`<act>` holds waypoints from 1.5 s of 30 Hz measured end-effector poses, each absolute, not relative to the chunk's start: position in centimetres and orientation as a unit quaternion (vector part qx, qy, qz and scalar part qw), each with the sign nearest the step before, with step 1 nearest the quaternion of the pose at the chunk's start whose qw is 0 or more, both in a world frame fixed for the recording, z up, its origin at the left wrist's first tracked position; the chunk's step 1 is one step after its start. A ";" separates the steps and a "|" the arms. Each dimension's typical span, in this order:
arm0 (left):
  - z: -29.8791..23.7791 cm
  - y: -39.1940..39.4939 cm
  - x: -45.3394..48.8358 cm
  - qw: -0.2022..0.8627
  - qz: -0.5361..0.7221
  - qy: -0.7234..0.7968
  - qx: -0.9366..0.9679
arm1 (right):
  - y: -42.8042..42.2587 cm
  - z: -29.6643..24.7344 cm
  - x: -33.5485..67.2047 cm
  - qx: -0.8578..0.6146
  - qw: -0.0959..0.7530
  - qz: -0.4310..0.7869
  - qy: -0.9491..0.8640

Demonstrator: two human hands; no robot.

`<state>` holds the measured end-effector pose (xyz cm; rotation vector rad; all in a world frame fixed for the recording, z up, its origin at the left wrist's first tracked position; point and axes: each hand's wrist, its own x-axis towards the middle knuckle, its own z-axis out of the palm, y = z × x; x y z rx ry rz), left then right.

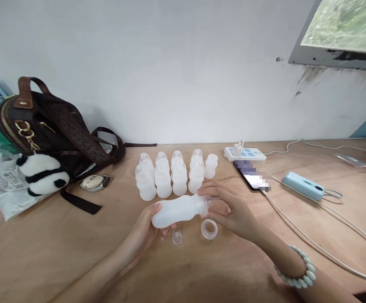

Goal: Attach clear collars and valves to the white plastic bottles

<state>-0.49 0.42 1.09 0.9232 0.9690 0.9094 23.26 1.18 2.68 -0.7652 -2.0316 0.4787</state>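
A frosted white baby bottle [174, 212] lies nearly level above the table, its neck pointing right. My left hand [148, 223] is wrapped round its base end, thumb on top and fingers underneath. At the neck, my right hand [233, 209] pinches a clear bottle nipple [208, 202] that sits against the mouth; whether it is seated there I cannot tell. Below the neck lies a translucent collar ring [204, 230]. A small clear round cap or disc [177, 238] rests beneath the bottle, near my left fingertips.
Several capped frosted bottles [179, 179] stand in rows behind my hands, with an uncapped bottle body [211, 166] at their right. A backpack [53, 122] with a panda plush [44, 174] and a watch [96, 182] are left. Rightward lie a power strip [252, 154], phone [249, 174], power bank [303, 185] and cables.
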 end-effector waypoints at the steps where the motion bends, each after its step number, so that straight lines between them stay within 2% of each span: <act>1: 1.1 0.4 -0.5 0.696 0.404 0.432 0.408 | 1.2 2.7 23.3 -0.306 0.446 0.198 -0.818; 7: 0.6 0.5 -0.7 0.711 0.382 0.440 0.393 | 1.0 2.6 23.2 -0.287 0.446 0.166 -0.831; 11: 0.5 0.7 -0.8 0.670 0.404 0.428 0.453 | 0.9 2.8 23.2 -0.329 0.438 0.199 -0.813; 13: 0.5 0.7 -1.0 0.602 0.428 0.412 0.533 | 1.0 2.8 23.1 -0.375 0.429 0.247 -0.784; 18: 0.0 0.3 -2.1 0.312 0.442 0.326 0.775 | 1.7 1.9 22.9 -0.451 0.410 0.411 -0.678; 20: -0.1 0.3 -2.2 0.277 0.427 0.303 0.806 | 1.8 1.6 22.9 -0.450 0.397 0.434 -0.672; 22: -0.1 0.5 -2.1 0.323 0.421 0.329 0.781 | 1.7 1.8 23.1 -0.424 0.384 0.460 -0.679; 26: 0.6 1.3 -1.4 0.499 0.400 0.387 0.665 | 1.3 3.2 23.6 -0.368 0.344 0.543 -0.672; 28: 0.8 1.4 -1.3 0.541 0.385 0.382 0.643 | 1.3 3.6 23.7 -0.379 0.324 0.557 -0.664; 30: 0.7 1.2 -1.4 0.527 0.389 0.374 0.656 | 1.5 3.4 23.5 -0.407 0.325 0.542 -0.660; 35: -0.1 0.5 -1.8 0.377 0.419 0.338 0.754 | 1.8 2.3 23.3 -0.442 0.326 0.464 -0.696; 41: -0.2 1.0 -1.4 0.495 0.415 0.377 0.664 | 1.5 3.0 23.7 -0.384 0.333 0.491 -0.708; 45: -0.5 0.5 -1.3 0.439 0.413 0.367 0.709 | 1.8 2.3 23.2 -0.420 0.338 0.514 -0.667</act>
